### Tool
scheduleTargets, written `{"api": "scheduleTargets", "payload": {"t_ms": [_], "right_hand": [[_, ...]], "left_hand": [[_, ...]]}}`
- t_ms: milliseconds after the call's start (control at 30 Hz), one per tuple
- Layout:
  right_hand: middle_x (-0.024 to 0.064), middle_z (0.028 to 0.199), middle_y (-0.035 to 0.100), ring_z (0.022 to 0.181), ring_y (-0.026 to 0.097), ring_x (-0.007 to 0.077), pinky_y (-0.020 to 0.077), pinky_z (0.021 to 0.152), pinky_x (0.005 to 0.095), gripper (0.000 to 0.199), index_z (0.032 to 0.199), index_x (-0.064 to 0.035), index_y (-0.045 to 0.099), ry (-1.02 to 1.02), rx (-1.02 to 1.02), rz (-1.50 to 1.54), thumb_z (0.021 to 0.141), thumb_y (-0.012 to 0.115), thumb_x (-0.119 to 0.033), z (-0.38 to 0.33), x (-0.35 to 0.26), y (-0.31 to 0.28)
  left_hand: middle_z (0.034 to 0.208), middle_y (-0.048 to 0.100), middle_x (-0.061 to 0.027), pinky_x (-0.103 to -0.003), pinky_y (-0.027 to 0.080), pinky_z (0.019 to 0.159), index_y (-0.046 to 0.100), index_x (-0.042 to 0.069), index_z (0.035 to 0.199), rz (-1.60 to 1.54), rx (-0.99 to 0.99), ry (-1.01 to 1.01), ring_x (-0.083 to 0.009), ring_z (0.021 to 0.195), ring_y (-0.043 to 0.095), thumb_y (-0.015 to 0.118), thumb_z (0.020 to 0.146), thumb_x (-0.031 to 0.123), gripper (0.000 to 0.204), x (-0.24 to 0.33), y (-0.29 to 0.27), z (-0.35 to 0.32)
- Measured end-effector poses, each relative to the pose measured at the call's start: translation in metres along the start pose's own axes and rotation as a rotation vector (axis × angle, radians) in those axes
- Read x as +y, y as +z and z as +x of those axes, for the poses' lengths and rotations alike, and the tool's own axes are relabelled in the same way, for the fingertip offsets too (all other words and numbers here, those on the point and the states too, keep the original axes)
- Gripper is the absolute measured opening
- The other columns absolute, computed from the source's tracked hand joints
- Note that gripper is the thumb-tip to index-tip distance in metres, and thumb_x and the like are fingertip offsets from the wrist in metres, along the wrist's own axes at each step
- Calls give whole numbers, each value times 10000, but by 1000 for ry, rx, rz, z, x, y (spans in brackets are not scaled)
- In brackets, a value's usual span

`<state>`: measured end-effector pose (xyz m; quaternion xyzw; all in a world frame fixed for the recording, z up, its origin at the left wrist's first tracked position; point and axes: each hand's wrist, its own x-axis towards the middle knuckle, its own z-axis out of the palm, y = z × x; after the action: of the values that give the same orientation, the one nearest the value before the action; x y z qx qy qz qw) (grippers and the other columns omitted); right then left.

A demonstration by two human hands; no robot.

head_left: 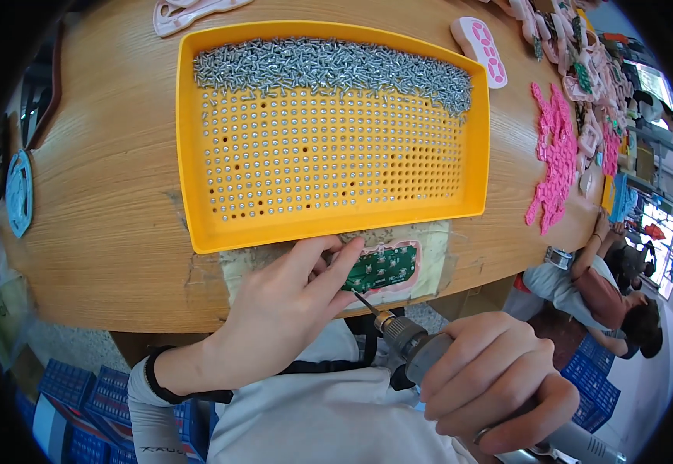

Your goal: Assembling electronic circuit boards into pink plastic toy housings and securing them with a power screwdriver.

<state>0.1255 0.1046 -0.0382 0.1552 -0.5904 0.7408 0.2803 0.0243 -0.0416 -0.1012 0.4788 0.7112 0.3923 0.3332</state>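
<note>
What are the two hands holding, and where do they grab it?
The right hand grips a grey electric screwdriver around its body. The left hand presses fingertips on a green circuit board at its left end.

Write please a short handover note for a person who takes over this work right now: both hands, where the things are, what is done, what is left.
Left hand: fingers press on the green circuit board, which sits in a pink casing at the table's near edge.
Right hand: grips the electric screwdriver; its bit points at the board's near left edge.
Yellow screw tray lies just behind the board: most holes hold a screw, some are bare, and loose screws are heaped along the far side.
More pink casings lie at the right.
Done: board placed in the casing. How many screws are already driven cannot be seen.
Left: probably driving the board's screws.
</note>
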Motion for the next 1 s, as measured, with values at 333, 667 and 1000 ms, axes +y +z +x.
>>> {"api": "scheduleTargets", "payload": {"t_ms": [333,667,1000], "right_hand": [[162,596,599,455,584,227,505,425,313,160,877,9,453,100,-56,-66,832,603,-27,1,2,0],[143,606,605,466,590,217,509,435,306,201,886,-1,450,144,-106,-116,841,633,-70,4,3,1],[158,622,601,466,580,224,507,435,315,165,862,4,453,128,-168,-115,834,607,-50,4,7,3]], "left_hand": [[993,510,-115,-295,525,664,524,-38,1205,-35,-21,22,-208,801,617,713,690,-7,550,2,1,1],[1009,472,-127,-340,503,696,487,-73,1207,-57,-44,57,-250,846,576,656,758,62,498,-3,1,-1],[963,512,-89,-284,511,622,547,-30,1180,-24,40,21,-179,747,595,736,655,9,559,1,7,0]]}}
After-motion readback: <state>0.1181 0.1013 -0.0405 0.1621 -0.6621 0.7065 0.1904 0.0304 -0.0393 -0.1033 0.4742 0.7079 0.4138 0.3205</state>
